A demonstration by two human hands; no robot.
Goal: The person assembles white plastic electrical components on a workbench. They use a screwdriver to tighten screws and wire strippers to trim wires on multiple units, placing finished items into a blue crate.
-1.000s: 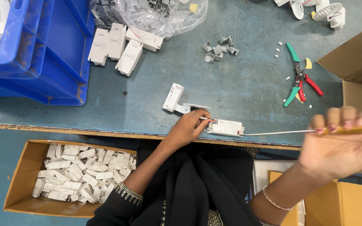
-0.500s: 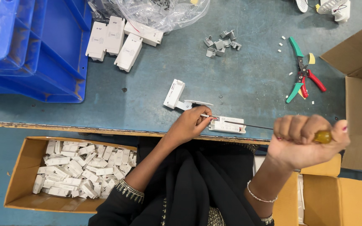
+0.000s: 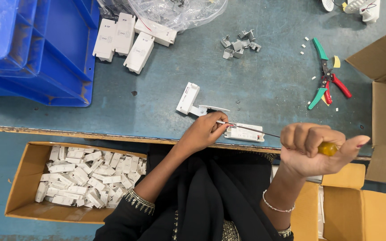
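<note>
My right hand (image 3: 313, 149) is closed around the yellow handle of a screwdriver (image 3: 326, 148). Its thin metal shaft runs left to a small white plastic unit (image 3: 245, 133) lying at the table's front edge. My left hand (image 3: 205, 131) pinches the shaft's tip against the left end of that unit, steadying both. Just behind the left hand lies another white plastic piece (image 3: 188, 98) with a loose cover beside it.
Blue bins (image 3: 36, 49) stand at the back left, with three white units (image 3: 126, 40) and a clear plastic bag (image 3: 175, 11) beside them. Grey clips (image 3: 240, 44) and red-green pliers (image 3: 326, 76) lie further right. A cardboard box of white parts (image 3: 81, 178) sits below the table; more cartons (image 3: 385, 102) at right.
My right hand has pulled in leftward and lower, closing into a fist on the screwdriver handle. The left hand stays at the white unit.
</note>
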